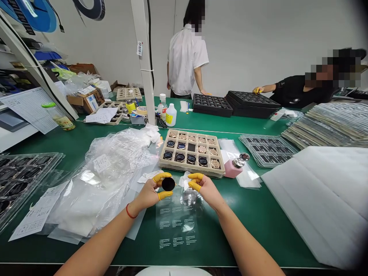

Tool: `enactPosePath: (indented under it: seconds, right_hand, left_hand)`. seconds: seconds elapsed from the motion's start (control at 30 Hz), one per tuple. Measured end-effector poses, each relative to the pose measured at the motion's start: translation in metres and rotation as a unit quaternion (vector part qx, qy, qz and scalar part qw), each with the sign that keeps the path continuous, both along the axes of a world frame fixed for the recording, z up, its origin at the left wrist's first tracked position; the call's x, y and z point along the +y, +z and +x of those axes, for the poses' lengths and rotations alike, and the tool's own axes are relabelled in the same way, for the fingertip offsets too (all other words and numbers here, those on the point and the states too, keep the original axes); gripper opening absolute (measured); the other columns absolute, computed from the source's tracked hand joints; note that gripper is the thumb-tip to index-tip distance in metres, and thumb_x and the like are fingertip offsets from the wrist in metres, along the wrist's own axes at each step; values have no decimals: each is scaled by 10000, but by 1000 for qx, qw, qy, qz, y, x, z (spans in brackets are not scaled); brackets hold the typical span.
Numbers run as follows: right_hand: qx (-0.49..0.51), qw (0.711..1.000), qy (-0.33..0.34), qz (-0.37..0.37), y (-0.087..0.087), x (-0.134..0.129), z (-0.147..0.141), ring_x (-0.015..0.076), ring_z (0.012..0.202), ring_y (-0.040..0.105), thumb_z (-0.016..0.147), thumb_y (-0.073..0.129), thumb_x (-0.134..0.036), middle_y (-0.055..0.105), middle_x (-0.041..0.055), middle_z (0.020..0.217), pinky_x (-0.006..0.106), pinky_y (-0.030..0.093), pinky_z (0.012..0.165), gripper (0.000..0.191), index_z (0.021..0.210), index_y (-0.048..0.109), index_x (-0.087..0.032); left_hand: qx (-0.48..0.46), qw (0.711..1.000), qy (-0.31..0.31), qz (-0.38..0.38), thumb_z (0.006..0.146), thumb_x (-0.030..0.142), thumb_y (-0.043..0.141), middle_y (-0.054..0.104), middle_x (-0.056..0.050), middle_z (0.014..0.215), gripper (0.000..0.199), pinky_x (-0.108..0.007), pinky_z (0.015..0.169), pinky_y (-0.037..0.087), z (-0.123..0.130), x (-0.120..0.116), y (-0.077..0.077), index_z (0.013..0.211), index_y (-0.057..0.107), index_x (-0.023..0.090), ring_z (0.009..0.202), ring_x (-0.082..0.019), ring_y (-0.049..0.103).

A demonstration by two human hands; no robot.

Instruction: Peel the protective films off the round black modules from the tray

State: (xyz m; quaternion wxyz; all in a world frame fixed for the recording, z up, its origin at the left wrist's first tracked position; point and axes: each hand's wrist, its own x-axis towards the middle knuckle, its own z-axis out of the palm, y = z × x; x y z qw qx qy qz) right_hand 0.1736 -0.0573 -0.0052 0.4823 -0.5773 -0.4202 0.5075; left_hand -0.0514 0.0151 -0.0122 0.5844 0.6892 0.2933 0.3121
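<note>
A round, black-faced watch piece [168, 184] is gripped at its edge between the yellow-capped thumb and fingers of my left hand [151, 190]. To its right, my right hand [207, 188] has yellow-capped thumb and forefinger held a little apart, with nothing plainly between them. A crumpled white tissue [184, 179] lies just behind those fingertips. Under both hands is a clear sheet [178, 230] printed with small white text blocks. Beyond them sits a beige tray [191, 168] of watch pieces, some dark-faced, some gold-coloured; one pocket in its middle row holds no watch piece.
Plastic bags [106, 172] heap up at left, beside a clear tray [28, 172] of dark parts. A pink pump bottle [233, 167] touches the beige tray's right side. White foam sheets [319, 203] cover the right. Two people work across the table near black trays [212, 105].
</note>
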Motion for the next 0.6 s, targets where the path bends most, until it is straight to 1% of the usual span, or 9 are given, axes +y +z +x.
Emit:
enactPosePath:
  seconds: [0.1,0.23,0.37,0.47,0.6]
  right_hand:
    - [-41,999,13,10,3,-2,1,110,630,488,700,673,-348,544,-31,679,269,401,629,322,982,617,-203]
    - [-109,992,43,41,11,-4,3,139,721,531,724,643,-342,598,-5,765,299,426,708,324,1023,622,-220]
    - [-153,985,45,68,10,-5,1,152,738,547,750,616,-316,619,-3,782,311,434,730,307,1048,620,-243]
    - [-174,981,26,76,4,-4,-1,157,753,561,751,612,-288,633,-3,801,322,435,765,271,1018,627,-248]
    - [-182,980,17,73,1,-4,-4,168,791,582,740,614,-265,648,7,821,324,440,780,203,938,627,-225]
  left_hand:
    - [-32,997,4,-70,678,254,740,674,-68,1009,533,-353,893,495,2,1,2,1136,474,199,948,-221,657]
    - [-86,979,-1,-183,667,251,754,699,-54,929,588,-366,887,506,2,4,10,1154,431,196,920,-220,674]
    - [-54,964,12,-260,658,255,768,690,-70,971,576,-364,894,513,3,7,17,1138,459,186,935,-217,668]
    - [-25,955,2,-295,660,268,770,688,-92,971,573,-363,896,520,4,8,19,1140,473,170,950,-228,663]
    - [-16,954,11,-299,663,270,770,686,-88,966,579,-350,905,520,3,10,20,1148,469,169,944,-224,665]
